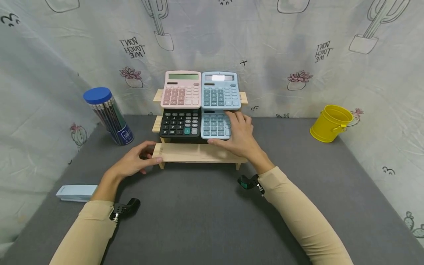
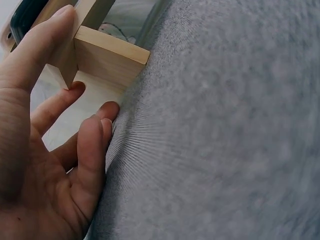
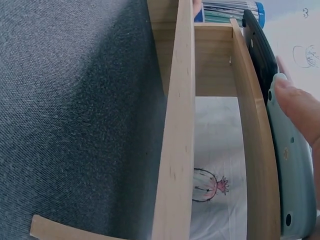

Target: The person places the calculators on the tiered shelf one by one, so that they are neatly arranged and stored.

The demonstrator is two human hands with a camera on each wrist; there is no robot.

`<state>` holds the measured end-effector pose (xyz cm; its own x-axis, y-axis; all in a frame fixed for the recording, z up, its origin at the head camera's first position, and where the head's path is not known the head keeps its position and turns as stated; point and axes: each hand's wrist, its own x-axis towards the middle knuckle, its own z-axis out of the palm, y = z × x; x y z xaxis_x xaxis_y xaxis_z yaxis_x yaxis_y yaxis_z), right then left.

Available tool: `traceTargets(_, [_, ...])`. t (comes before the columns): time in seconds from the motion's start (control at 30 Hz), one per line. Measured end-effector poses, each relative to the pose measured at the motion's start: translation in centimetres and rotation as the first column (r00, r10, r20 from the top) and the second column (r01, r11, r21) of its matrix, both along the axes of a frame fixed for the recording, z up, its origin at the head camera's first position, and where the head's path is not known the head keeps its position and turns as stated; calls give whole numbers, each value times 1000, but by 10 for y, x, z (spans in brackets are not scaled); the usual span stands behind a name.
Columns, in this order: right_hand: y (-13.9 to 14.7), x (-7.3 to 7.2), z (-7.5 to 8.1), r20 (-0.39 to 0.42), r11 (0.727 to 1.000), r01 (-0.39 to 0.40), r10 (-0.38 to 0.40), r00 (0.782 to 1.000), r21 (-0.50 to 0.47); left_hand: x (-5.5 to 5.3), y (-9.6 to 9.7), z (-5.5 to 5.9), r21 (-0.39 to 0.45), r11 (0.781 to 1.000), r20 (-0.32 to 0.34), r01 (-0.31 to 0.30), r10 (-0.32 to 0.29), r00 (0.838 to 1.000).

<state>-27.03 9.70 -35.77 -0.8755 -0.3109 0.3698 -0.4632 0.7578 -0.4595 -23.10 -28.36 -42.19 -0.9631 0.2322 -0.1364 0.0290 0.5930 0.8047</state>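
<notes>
A three-tier wooden rack [image 1: 198, 153] stands on the table with calculators leaning on its upper two tiers. My left hand [image 1: 134, 161] pinches the left end of its bare lowest board, thumb on one face and index fingertip at the other in the left wrist view. On the middle tier my right hand [image 1: 241, 136] holds a light blue calculator [image 1: 213, 126], thumb along its bottom edge and fingers over its right side. Left of that sits a black calculator [image 1: 180, 123]. Above them, a pink calculator [image 1: 181, 90] and another blue calculator [image 1: 221, 92] stand side by side.
A clear tub of pencils with a blue lid [image 1: 109, 116] stands at the back left. A pale blue oblong case [image 1: 76, 193] lies beside my left forearm. At the right is a small yellow bucket [image 1: 331, 123]. A printed cloth [image 1: 205, 36] hangs behind the rack.
</notes>
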Motion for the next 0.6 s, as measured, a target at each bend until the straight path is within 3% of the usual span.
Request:
traceTargets(0.2, [6, 3, -1, -15, 998, -66, 66, 998, 9, 8, -3, 4, -48, 998, -5, 28, -28, 1000])
traceTargets(0.47, [28, 15, -2, -31, 991, -136, 135, 990, -16, 23, -13, 21, -139, 989, -50, 45, -53, 997])
traceTargets(0.6, [38, 21, -2, -30, 986, -165, 165, 986, 14, 30, -13, 32, -243, 968, -53, 60, -75, 996])
